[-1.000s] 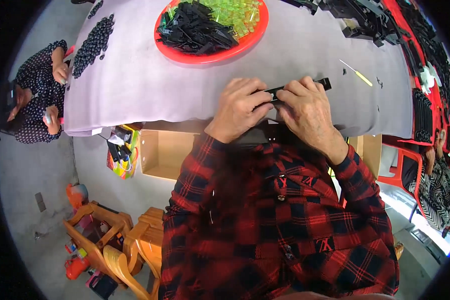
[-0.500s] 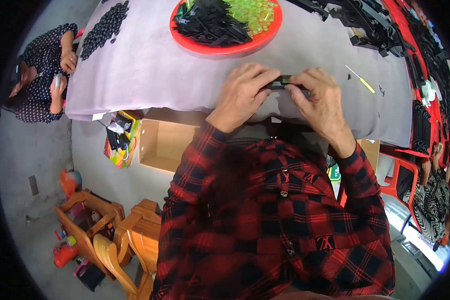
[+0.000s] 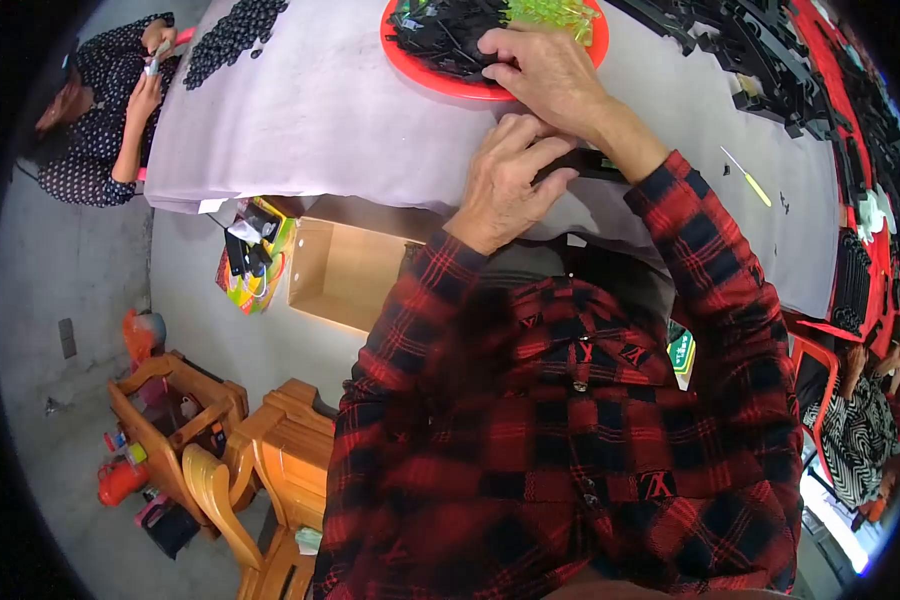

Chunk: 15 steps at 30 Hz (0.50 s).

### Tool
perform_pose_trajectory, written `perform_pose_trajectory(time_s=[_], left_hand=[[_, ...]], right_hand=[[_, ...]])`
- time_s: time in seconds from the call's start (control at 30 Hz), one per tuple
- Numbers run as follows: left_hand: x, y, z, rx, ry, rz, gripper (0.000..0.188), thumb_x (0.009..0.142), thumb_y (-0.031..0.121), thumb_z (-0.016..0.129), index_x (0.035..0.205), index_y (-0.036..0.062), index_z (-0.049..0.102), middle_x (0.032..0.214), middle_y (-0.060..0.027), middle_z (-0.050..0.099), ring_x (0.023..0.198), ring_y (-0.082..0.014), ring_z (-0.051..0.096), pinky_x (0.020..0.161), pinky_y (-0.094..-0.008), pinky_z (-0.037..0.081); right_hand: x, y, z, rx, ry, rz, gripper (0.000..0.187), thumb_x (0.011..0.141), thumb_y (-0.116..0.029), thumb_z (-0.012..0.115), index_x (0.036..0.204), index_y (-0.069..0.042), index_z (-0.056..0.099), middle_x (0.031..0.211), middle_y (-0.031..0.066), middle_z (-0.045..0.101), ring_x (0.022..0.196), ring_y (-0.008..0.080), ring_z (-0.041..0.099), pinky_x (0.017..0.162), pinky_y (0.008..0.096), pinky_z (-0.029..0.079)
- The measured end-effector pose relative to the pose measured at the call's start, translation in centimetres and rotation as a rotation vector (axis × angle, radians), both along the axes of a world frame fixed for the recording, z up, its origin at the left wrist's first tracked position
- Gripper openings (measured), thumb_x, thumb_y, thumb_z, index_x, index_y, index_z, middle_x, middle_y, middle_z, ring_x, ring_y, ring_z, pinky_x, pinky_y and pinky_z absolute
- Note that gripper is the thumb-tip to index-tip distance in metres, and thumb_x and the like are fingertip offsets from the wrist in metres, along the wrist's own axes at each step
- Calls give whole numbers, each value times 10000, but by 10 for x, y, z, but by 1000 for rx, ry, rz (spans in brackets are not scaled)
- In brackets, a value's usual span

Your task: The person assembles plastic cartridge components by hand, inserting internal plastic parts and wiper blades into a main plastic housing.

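Note:
My left hand [image 3: 515, 185] is closed round a long black plastic part [image 3: 595, 163] just above the front of the table. Part of that piece is hidden by my fingers and my right forearm. Stretched out beyond it, my right hand [image 3: 555, 80] is over the near side of a round red tray [image 3: 425, 78]. Its thumb and forefinger are apart, their tips at a heap of thin black plastic pieces [image 3: 440, 45]. Clear yellow-green plastic pieces [image 3: 560, 15] lie beside the black ones in the tray.
Small black round pieces [image 3: 230, 45] are heaped at the far left. A yellow-handled screwdriver [image 3: 755, 185] lies to the right, below black assembled parts [image 3: 770, 85]. An open cardboard box [image 3: 345, 270] stands below the table edge. Another person [image 3: 100, 120] sits at the left.
My right hand has let go of the black part and moved up and left to the red tray. My left hand still holds the part. The person at the left has raised their hands.

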<state>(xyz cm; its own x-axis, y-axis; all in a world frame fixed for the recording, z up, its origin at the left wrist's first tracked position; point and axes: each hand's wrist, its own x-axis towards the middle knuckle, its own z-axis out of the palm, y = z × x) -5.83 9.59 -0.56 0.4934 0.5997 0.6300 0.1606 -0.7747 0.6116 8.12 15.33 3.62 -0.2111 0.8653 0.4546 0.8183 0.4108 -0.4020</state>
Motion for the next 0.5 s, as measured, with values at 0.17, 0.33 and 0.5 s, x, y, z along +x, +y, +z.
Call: perform_pose_trajectory(time_s=[0.17, 0.33, 0.5], left_hand=[[-7, -3, 2, -35, -67, 119, 222, 727, -24, 749, 943, -6, 700, 945, -117, 650, 872, -285, 630, 787, -340, 516], [-7, -5, 6, -202, -246, 142, 139, 813, -46, 716, 946, -20, 686, 910, -84, 650, 798, -160, 622, 703, -281, 505], [-8, -14, 20, -611, -565, 156, 116, 935, 24, 654, 1049, 8, 674, 946, -16, 645, 830, -89, 613, 687, -224, 494]], right_hand=[[5, 8, -6, 15, -54, 32, 80, 856, -98, 675, 917, -47, 667, 784, 89, 626, 688, 257, 603, 646, 353, 494], [37, -4, 4, -295, 372, -18, 75, 874, -95, 699, 911, -30, 688, 784, -20, 644, 724, 45, 564, 645, 234, 459], [44, -55, 25, -500, 922, 35, 68, 836, -23, 695, 903, -31, 693, 791, 13, 660, 753, 101, 595, 702, 248, 475]])
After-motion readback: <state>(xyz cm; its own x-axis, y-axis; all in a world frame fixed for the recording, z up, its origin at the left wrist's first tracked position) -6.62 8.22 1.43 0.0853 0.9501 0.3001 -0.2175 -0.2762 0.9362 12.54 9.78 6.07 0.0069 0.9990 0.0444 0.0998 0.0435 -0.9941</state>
